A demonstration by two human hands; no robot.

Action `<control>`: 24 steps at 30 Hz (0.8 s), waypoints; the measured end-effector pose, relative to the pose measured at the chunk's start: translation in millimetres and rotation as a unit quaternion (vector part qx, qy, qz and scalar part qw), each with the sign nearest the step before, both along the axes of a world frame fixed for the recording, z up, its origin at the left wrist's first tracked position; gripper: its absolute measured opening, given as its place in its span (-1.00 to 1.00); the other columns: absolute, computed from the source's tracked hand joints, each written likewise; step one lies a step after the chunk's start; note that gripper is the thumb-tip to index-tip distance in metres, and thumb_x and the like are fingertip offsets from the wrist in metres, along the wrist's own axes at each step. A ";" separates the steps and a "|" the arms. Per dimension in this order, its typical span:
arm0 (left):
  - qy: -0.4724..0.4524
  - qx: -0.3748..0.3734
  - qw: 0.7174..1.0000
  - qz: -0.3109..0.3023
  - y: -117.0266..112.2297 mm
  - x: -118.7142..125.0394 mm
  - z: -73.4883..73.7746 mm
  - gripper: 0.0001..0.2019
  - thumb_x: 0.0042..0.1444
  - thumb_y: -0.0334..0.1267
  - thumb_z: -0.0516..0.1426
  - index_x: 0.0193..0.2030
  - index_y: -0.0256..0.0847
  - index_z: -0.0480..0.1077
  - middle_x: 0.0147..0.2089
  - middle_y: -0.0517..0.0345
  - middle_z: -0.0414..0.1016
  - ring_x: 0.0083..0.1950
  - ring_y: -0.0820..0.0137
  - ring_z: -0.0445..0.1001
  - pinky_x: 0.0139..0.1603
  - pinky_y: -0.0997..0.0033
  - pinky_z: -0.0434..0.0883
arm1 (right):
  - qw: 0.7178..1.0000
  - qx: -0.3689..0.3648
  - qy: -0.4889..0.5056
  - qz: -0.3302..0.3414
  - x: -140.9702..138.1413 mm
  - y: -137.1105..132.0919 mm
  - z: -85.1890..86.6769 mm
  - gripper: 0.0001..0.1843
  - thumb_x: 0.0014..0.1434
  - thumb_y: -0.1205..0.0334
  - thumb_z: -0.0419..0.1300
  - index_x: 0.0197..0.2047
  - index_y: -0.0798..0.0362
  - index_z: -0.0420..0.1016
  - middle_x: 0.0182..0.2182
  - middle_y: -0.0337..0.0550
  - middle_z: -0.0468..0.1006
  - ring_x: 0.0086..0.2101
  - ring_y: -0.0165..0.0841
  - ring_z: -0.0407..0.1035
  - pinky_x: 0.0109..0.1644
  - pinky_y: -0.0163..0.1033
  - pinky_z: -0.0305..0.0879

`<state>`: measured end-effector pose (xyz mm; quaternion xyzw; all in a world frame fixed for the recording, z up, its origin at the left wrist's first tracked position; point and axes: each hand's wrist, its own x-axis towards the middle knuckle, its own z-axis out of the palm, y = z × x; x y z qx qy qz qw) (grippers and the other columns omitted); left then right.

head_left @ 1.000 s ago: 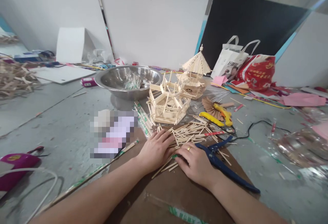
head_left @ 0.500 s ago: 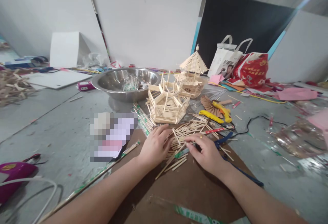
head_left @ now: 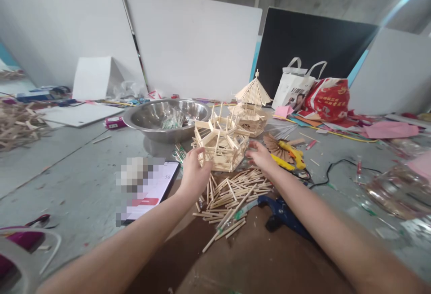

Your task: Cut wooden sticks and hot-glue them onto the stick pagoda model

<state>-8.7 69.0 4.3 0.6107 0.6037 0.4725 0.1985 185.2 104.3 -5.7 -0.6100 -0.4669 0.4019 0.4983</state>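
Note:
A six-sided model pavilion frame (head_left: pixel 220 157) built from pale wooden sticks stands between my hands. My left hand (head_left: pixel 195 173) is at its left front corner, with thumb and fingers apart; whether they touch the frame I cannot tell. Beside the frame's right side, my right hand (head_left: pixel 261 157) has its fingers spread and curved toward it. In front, a loose pile of short wooden sticks (head_left: pixel 232 190) lies on a brown board (head_left: pixel 256 258). Under my right forearm is a blue-handled tool (head_left: pixel 284 215), partly hidden.
Behind the frame stands a roofed stick pavilion (head_left: pixel 254 101). A steel basin (head_left: pixel 151 128) sits at back left, and a phone (head_left: pixel 164 179) lies left of my hand. A yellow glue gun (head_left: pixel 294 155) with a black cord rests at right. Bags (head_left: pixel 326 98) and coloured paper are farther back.
Both hands have moved forward from the stick pile to either side of the pavilion frame. The view has tilted up slightly.

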 end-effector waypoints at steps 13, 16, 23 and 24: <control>-0.244 -0.009 0.969 -0.048 11.6 -11.0 -7.7 -0.69 -0.07 -0.16 0.02 -0.16 -0.18 0.14 -0.18 0.10 0.34 -0.18 0.41 0.33 -0.18 0.37 0.24 | 0.998 0.001 0.015 0.059 3.0 -3.3 7.7 -0.60 -0.15 0.37 0.05 -0.15 0.09 0.19 -0.21 -0.14 0.34 -0.68 -0.61 0.21 -0.68 -0.43 0.17; -0.248 -0.007 0.967 -0.062 10.7 -10.1 -5.3 -0.65 -0.01 -0.04 -0.07 -0.13 -0.20 0.17 -0.16 0.07 0.35 -0.16 0.38 0.33 -0.19 0.35 0.25 | 0.997 0.013 -0.017 0.080 4.9 -8.0 5.7 -0.70 -0.16 0.33 0.06 -0.26 0.09 0.23 -0.20 -0.14 0.33 -0.67 -0.59 0.23 -0.69 -0.41 0.16; -0.247 0.000 0.966 -0.071 13.4 -9.5 -7.3 -0.62 -0.02 0.01 -0.07 -0.17 -0.21 0.23 -0.21 0.10 0.38 -0.20 0.38 0.34 -0.21 0.37 0.27 | 0.996 0.019 -0.013 0.084 5.8 -12.7 6.1 -0.73 -0.17 0.27 0.08 -0.30 0.07 0.22 -0.25 -0.16 0.33 -0.63 -0.56 0.25 -0.65 -0.38 0.21; -0.252 0.000 0.965 -0.074 14.3 -10.2 -7.0 -0.62 -0.02 0.02 -0.06 -0.18 -0.21 0.24 -0.22 0.10 0.38 -0.22 0.38 0.35 -0.21 0.36 0.27 | 0.996 0.016 -0.009 0.082 5.4 -12.9 6.8 -0.74 -0.17 0.28 0.08 -0.31 0.07 0.22 -0.26 -0.17 0.33 -0.63 -0.56 0.24 -0.65 -0.38 0.21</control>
